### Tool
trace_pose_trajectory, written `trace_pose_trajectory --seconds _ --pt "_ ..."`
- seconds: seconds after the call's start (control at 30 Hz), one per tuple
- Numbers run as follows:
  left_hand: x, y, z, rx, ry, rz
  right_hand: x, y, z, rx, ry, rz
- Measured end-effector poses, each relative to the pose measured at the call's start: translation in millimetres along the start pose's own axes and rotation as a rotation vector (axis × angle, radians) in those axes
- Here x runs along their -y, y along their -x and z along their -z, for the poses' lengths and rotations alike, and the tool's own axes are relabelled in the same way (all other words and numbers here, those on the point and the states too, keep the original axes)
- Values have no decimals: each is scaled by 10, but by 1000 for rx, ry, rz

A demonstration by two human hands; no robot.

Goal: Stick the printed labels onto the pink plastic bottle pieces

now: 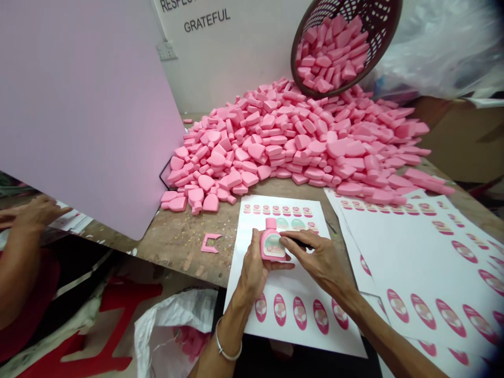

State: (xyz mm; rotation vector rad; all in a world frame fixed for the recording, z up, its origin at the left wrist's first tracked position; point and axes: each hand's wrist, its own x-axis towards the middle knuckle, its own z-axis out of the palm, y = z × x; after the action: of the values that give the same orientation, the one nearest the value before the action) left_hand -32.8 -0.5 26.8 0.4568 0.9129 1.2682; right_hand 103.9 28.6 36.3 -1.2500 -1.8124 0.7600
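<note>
My left hand (254, 262) grips a small pink toy-like bottle (271, 224) from its left side and from beneath, cap end away from me. On its front lies a pale green and white label (272, 245). The thumb and fingertips of my right hand (315, 254) touch the label's right edge. A dark, thin tool (301, 242) is pinched in that hand; its kind is mostly hidden. Below both hands lies a white sticker sheet (252, 212) with rows of small pink labels, green rounds and oval stickers.
A large heap of pink bottles (275, 136) covers the back, under a tipped brown basket (378, 42). More sticker sheets (409, 257) lie at right. A pink bracket-shaped scrap (210, 242) sits left. A pale panel (98, 105) separates another person's hand (37, 212). Below hangs a white bag (173, 310).
</note>
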Motion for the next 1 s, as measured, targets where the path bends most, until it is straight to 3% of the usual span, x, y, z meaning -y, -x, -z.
trace_pose_trajectory --seconds 0.43,0.57,0.67,0.8,0.9,1.0 --pt "-39 22 17 12 -12 8 73 -15 9 -11 88 79" --pt "-87 57 19 100 -36 -26 78 -12 -5 -18 111 98" --pt "-104 91 25 173 -127 -83 86 1 -8 -15 226 157" --pt "-91 134 37 169 -143 -85 23 10 54 -19 490 248" --pt "-90 172 31 190 -101 -46 -64 2 118 -120 572 180" --pt "-104 236 10 211 -120 4 -43 20 89 -102 334 67"
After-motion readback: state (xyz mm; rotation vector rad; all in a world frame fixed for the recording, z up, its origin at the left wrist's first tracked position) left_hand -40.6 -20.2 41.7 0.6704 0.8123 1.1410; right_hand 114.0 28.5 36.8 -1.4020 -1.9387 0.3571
